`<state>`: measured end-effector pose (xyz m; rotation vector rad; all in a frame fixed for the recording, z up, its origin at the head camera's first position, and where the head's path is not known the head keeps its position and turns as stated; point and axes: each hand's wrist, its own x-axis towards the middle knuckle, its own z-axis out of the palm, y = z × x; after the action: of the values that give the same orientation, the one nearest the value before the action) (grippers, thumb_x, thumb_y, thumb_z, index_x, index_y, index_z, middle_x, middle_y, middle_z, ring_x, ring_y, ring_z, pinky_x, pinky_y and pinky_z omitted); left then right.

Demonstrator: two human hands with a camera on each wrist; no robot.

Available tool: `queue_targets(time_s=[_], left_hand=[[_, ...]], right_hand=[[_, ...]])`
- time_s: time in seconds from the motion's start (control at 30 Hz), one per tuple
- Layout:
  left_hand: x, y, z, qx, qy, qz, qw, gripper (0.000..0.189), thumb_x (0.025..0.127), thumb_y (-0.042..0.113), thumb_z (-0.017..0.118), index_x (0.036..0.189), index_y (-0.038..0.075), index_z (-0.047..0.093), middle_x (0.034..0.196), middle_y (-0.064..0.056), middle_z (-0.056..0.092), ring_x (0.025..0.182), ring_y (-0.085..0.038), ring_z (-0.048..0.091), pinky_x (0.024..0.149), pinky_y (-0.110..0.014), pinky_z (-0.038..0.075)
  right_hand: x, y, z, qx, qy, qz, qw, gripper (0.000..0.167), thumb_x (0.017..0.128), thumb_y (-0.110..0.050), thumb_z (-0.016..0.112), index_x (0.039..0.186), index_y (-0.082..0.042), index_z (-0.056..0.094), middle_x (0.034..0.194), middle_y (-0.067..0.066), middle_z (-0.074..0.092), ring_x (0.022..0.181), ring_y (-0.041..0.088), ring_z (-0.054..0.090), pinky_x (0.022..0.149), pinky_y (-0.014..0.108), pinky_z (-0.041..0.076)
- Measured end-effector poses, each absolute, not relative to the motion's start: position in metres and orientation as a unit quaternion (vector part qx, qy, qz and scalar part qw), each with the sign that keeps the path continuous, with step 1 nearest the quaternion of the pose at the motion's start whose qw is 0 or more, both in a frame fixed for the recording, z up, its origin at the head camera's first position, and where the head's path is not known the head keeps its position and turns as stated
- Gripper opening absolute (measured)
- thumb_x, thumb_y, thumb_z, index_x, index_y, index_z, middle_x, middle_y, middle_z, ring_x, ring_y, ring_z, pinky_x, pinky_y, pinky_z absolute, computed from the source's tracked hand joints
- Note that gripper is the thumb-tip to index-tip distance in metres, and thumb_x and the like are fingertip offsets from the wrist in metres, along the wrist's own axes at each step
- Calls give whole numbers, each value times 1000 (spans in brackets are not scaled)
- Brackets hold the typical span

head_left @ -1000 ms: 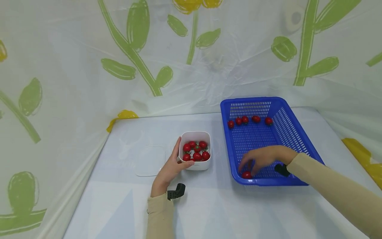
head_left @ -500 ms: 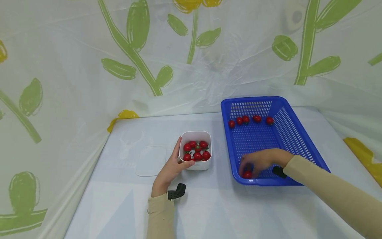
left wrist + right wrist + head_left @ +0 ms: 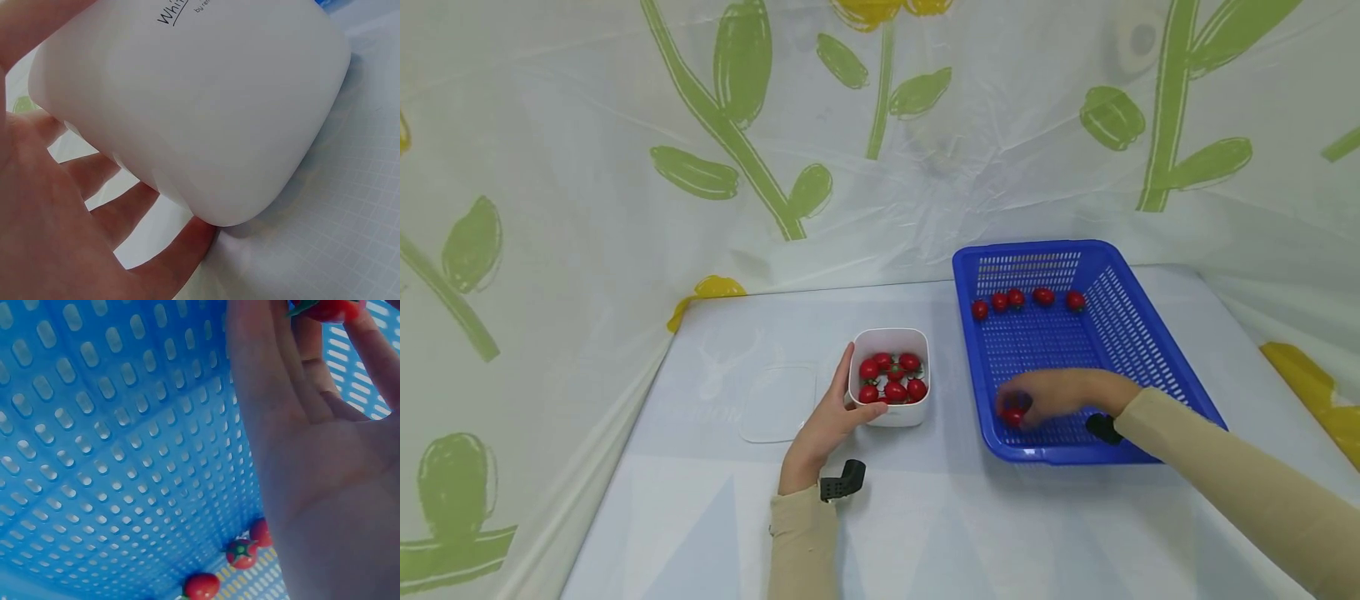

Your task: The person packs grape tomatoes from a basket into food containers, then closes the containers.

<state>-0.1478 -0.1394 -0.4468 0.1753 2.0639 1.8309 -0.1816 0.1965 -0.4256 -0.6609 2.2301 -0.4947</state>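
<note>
My left hand grips a white square container, thumb along its near side and fingers on its left side. Several red cherry tomatoes lie inside. In the left wrist view the container's wall fills the middle, with the fingertips against its lower edge. Inside a blue plastic basket, at its near left corner, my right hand pinches one cherry tomato. The right wrist view shows that tomato with its green stem, held between thumb and fingers.
Several more tomatoes lie along the basket's far side. A clear flat lid lies on the white table left of the container. Behind the table hangs a sheet printed with flowers and leaves.
My right hand's fingers have closed around the tomato at the basket's near corner and drawn it slightly up and away from the near wall. The left hand and container have stayed in place.
</note>
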Motion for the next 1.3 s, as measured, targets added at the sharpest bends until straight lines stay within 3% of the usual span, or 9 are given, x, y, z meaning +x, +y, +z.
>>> queue_targets(time_s=[0.2,0.5,0.8,1.03,1.3], left_hand=[[-147,-139,-445,61,728,655,192,95,76,28,72,140,42,4,147,11,7,126,-27,28,100,-49,24],[-149,-139,-449,52,733,650,193,93,77,24,71,139,45,4,146,14,9,127,-25,26,100,-51,23],[-149,-140,-447,61,734,650,187,96,75,27,72,141,42,4,146,12,8,129,-22,20,99,-49,25],[-148,-140,-447,56,735,648,190,96,75,29,72,141,42,4,147,11,7,130,-22,18,99,-48,26],[-148,-139,-445,61,735,648,190,95,76,28,71,140,43,4,146,10,9,127,-24,25,98,-47,28]], right_hand=[[-184,200,-423,-262,864,-226,367,29,82,-14,61,107,-27,56,98,-8,54,92,14,49,83,36,43],[-184,210,-416,-258,876,-262,313,30,86,-20,58,116,-25,57,113,-10,52,108,17,47,90,42,40],[-180,216,-406,-244,858,-310,328,50,77,-28,70,123,-23,51,119,-1,51,106,21,48,84,39,45],[-179,217,-401,-246,867,-290,320,46,81,-18,66,124,-23,52,119,-1,52,108,22,48,87,41,43],[-182,219,-396,-233,887,-296,269,48,81,-31,65,125,-17,53,112,0,56,97,19,54,82,40,46]])
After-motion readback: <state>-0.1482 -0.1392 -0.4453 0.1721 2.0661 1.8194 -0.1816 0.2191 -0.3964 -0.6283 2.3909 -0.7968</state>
